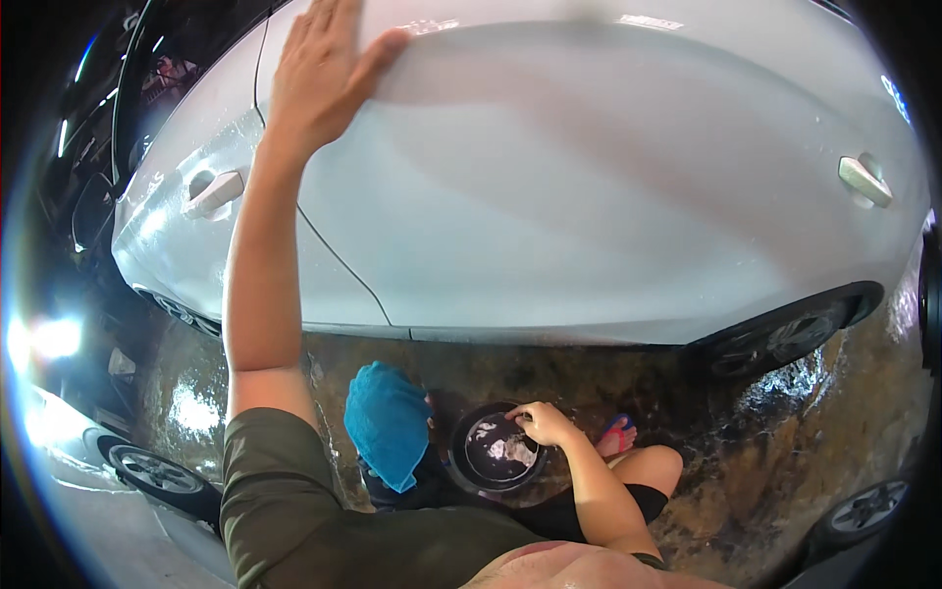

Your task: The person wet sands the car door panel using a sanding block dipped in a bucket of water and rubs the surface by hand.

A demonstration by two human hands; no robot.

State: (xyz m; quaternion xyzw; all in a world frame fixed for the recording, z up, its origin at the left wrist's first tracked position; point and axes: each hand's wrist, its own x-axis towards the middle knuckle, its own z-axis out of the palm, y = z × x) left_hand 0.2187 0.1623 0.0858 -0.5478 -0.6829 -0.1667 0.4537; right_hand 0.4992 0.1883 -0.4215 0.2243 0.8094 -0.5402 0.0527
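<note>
The left hand (319, 83) lies flat on one car door (589, 187), holding nothing. The right hand (543, 422) curls over one bucket (459, 461); I can't tell its grip.

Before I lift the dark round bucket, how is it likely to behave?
The dark round bucket seems to hold liquid with pale, foam-like patches, so it may feel heavy and slosh when tilted. The floor looks wet and shiny, so the bucket might slide if pushed.

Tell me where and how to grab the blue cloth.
Pinch the blue cloth by its lower corner, probably best from the right with the right hand: the cloth lies draped and narrows there, and that hand, at the bucket, is nearer than the left hand at the car.
</note>
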